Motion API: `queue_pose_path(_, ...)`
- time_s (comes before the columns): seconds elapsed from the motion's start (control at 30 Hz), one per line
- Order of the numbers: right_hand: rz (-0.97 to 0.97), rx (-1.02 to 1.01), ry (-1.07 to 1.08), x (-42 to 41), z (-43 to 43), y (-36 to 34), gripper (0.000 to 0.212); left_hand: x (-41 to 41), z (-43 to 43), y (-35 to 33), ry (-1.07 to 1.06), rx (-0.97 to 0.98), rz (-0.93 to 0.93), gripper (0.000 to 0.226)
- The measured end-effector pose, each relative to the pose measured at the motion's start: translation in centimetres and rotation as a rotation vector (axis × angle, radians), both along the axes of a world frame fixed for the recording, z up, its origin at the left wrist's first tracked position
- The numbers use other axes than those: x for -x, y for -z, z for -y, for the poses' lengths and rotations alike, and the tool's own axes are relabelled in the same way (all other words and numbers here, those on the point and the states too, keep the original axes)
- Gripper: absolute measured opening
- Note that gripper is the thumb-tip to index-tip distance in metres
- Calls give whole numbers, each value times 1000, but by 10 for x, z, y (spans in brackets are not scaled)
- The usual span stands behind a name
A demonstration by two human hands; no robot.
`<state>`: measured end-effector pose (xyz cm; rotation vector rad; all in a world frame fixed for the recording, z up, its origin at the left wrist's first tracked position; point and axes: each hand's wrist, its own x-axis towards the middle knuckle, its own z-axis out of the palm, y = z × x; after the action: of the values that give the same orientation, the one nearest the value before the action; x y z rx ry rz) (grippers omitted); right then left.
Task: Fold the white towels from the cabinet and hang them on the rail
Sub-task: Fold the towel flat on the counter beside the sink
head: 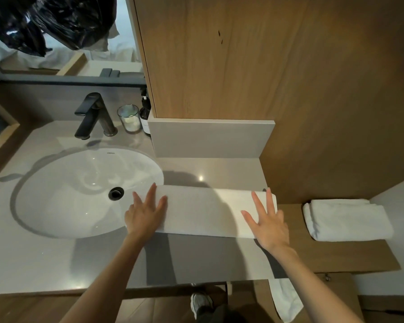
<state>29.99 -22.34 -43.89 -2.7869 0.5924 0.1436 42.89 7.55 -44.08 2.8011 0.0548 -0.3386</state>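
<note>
Currently on counter: long white towel (203, 210), folded into a narrow strip, lying flat on grey counter (56, 259) just right of sink (68, 194); left end overlapping sink rim, right end at counter's right edge.
Left hand (145, 213): flat on strip's left end, fingers straight and spread, gripping nothing; heel of palm over basin edge.
Right hand (268, 220): flat on strip's right end, fingers straight and spread, pressing down, nothing pinched.
Second towel (348, 220): white, folded thick, resting on wooden shelf (336, 255) to right of counter; apart from strip.
Third towel (285, 299): white cloth hanging below counter's front edge, under right forearm; support hidden.
Back of counter: black faucet (93, 115), glass tumbler (128, 117), dark pump bottle (145, 113), in a row left to right; bottle next to wooden cabinet wall (219, 54).
Upper left: mirror (63, 59), black plastic bag (44, 19) showing in it.
Floor below: one pale shoe (201, 304), partly hidden by counter edge.
</note>
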Motion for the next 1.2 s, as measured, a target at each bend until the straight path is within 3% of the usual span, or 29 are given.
queue_pose_path(0.13, -21, -20, -16, 0, 1, -1, 70, -15, -16, 2, -87, 128, -94, 65)
queue_pose_path(0.33, -84, -25, -21, -4, 3, -2, 72, -22, -33, 5, -248, 585, -130, 62)
queue_pose_path(0.5, -162, -48, -45, -4, 8, -2, 66, -18, -32, -13, -281, 709, -70, 38)
queue_pose_path(0.7, -266, 36, -155, 13, 14, -29, 60, -13, -29, -52, -310, 843, 64, 38)
queue_pose_path(0.8, -192, 22, -185, 19, 0, -57, 66, -9, -20, -84, -202, 885, 156, 37)
queue_pose_path(0.9, -24, 7, -202, 22, -23, -97, 109, -1, -8, -122, -46, 863, 247, 33)
queue_pose_path(0.93, 45, -5, -212, 23, -31, -113, 107, 4, -3, -138, 24, 852, 281, 31)
queue_pose_path(1.03, 265, -55, -238, 27, -54, -165, 59, 20, 14, -191, 238, 836, 391, 21)
queue_pose_path(1.2, 551, -138, -182, 40, -72, -252, 51, 51, 43, -287, 619, 760, 582, 20)
